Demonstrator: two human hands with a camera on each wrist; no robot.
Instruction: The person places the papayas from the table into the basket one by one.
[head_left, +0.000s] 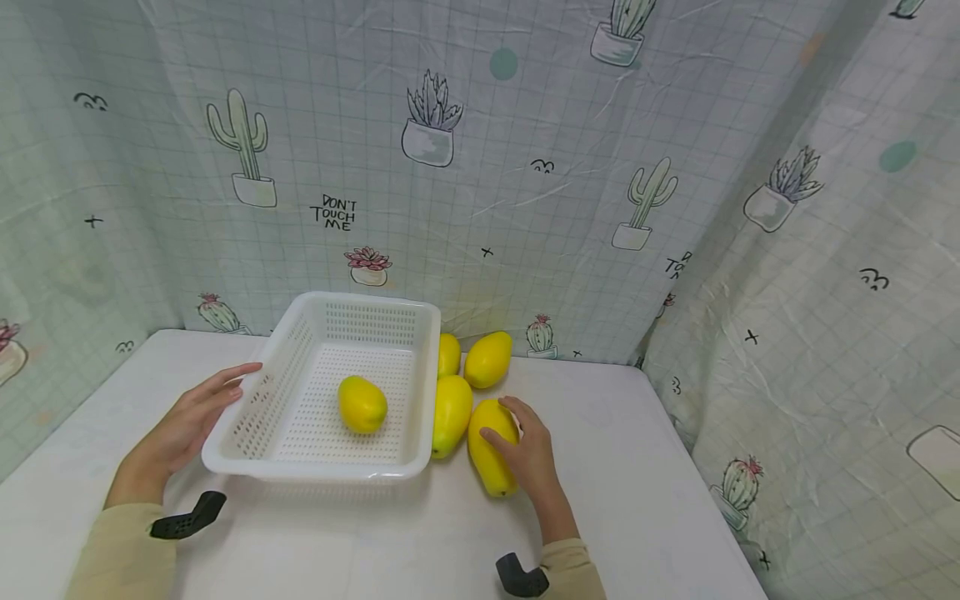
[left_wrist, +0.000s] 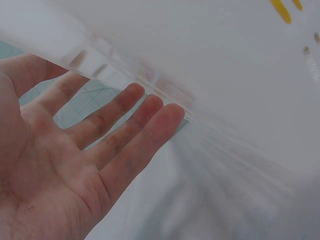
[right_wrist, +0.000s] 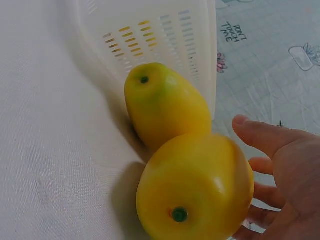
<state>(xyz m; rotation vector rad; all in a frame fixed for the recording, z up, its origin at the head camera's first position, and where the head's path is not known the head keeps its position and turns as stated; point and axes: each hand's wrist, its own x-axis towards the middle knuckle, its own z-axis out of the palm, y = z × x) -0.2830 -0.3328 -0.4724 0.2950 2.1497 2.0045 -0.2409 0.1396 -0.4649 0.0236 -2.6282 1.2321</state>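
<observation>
A white plastic basket (head_left: 420, 387) with slotted walls stands on the table, and a lemon (head_left: 362, 405) lies inside it. My left hand (head_left: 191, 421) is at the basket's left side; in the left wrist view its fairly straight fingers meet the outer wall. Right of the basket, my right hand (head_left: 531, 446) reaches over a long yellow fruit (head_left: 491, 450) that looks like a papaya. In the right wrist view the thumb stands apart from this fruit, while the other fingers are partly hidden behind it. A similar yellow fruit (head_left: 452, 414) lies between it and the basket.
Behind the long fruits are two more yellow fruits, a lemon-shaped one (head_left: 488, 360) and one (head_left: 448, 354) partly hidden by the basket. A cactus-print curtain (head_left: 480, 208) hangs behind the white table (head_left: 637, 500) and along its sides.
</observation>
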